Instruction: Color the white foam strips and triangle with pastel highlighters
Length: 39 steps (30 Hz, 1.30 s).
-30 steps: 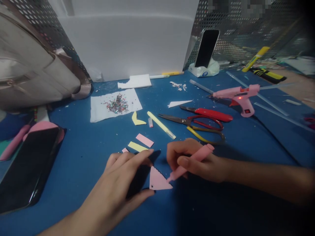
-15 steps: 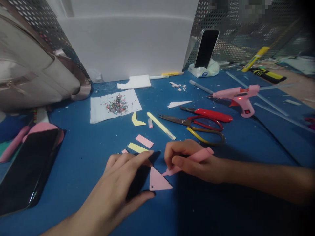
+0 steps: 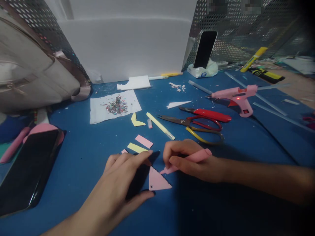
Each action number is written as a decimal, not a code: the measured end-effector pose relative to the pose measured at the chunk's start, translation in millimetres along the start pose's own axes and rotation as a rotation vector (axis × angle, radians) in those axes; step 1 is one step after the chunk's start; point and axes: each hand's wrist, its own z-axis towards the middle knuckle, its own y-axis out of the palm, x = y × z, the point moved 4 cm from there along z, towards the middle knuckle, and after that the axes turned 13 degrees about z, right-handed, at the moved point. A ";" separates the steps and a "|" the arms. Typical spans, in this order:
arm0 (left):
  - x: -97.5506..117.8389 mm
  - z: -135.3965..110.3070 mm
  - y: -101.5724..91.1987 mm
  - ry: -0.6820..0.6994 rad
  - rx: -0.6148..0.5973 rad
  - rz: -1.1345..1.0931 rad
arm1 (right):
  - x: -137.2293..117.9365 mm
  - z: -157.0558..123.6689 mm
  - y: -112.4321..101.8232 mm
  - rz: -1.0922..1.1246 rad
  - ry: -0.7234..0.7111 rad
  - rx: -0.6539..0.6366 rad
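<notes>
A small pink triangle [image 3: 159, 181] with a dark-edged slanted side and a dark dot near one corner lies on the blue tabletop. My left hand [image 3: 120, 182] steadies it, a fingertip at its top corner and the thumb by its lower left corner. Pinched in my right hand [image 3: 187, 160] is a pink marker [image 3: 198, 155], uncapped, its tip touching the triangle's slanted edge. Just beyond my left fingers lie a pink strip [image 3: 144, 141] and a yellow strip [image 3: 136, 148]. A small pink-and-clear cap [image 3: 150, 123] lies farther back beside a yellow marker [image 3: 160, 126].
Scissors [image 3: 190, 123] and a red-handled tool [image 3: 213, 114] lie beyond my right hand. A pink glue gun [image 3: 235, 95] with a lit red light stands at right, its cord trailing forward. Glitter covers part of a white sheet [image 3: 95, 111]. A phone [image 3: 29, 167] and a bag [image 3: 31, 75] are at left.
The marker tip has moved slightly up and left along the triangle's slanted edge. My left hand and the triangle stay in place.
</notes>
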 end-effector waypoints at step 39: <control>1.0 0.7 1.8 0.008 0.000 -0.062 | 0.4 3.5 5.2 -0.180 0.040 -0.064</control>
